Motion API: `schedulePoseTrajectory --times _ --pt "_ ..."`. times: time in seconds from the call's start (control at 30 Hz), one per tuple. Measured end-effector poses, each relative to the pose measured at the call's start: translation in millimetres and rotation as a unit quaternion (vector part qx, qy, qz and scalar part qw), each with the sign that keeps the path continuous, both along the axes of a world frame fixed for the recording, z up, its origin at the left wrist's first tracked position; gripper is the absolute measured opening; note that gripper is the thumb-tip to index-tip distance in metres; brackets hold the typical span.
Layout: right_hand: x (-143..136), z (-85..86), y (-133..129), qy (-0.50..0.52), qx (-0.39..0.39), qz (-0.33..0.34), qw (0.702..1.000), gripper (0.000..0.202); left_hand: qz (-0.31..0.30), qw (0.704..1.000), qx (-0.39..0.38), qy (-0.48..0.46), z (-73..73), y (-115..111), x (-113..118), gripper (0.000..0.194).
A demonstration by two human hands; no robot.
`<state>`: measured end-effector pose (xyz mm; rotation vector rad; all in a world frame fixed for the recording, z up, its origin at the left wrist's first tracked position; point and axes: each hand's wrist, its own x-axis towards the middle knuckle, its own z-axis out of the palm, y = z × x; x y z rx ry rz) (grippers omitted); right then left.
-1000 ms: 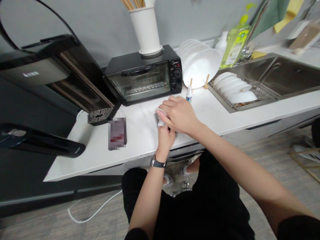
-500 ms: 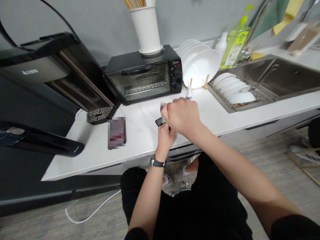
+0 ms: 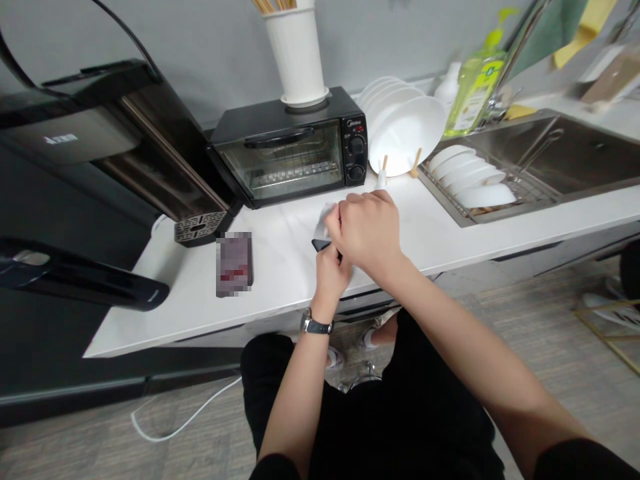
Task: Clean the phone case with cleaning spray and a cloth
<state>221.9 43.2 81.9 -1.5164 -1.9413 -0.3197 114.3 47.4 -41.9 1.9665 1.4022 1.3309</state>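
My left hand is closed around a small black object above the front part of the white counter. Right above it, my right hand is closed too, its thumb and fingers pressed on a pale, whitish piece that looks like a cloth or wipe. The two hands touch, and most of what they grip is hidden. Just behind my right hand stands a small white bottle, partly covered by the knuckles.
A black toaster oven stands behind my hands, with white plates to its right. Bowls sit in the sink. On the left are a phone-like dark object and a black drink machine.
My right hand has shifted slightly and now covers more of the small bottle. The pale piece shows a little differently beside its thumb. Both hands remain closed together.
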Motion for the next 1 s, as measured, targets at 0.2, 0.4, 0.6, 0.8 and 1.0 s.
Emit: schedulePoseTrajectory --times 0.2,0.4,0.6,0.8,1.0 --pt "18 -41.1 12 -0.046 0.115 0.218 0.968 0.046 -0.005 0.999 -0.002 0.037 -3.0 -4 0 0.012" --pt "19 -52.1 10 0.010 0.149 0.146 0.978 0.051 -0.006 0.998 0.013 0.058 -4.4 -3 1 0.012" --pt "-5 -12.4 -2 0.010 0.038 -0.012 0.999 0.041 -0.015 0.999 0.006 0.037 -4.7 5 -1 0.018" --pt "8 -26.8 7 -0.087 0.116 0.149 0.978 0.030 -0.018 0.998 -0.035 0.056 -0.3 7 -2 0.012" --pt "35 -30.0 12 0.017 0.103 0.119 0.987 0.044 -0.060 0.990 -0.058 0.113 10.3 -5 -4 0.014"
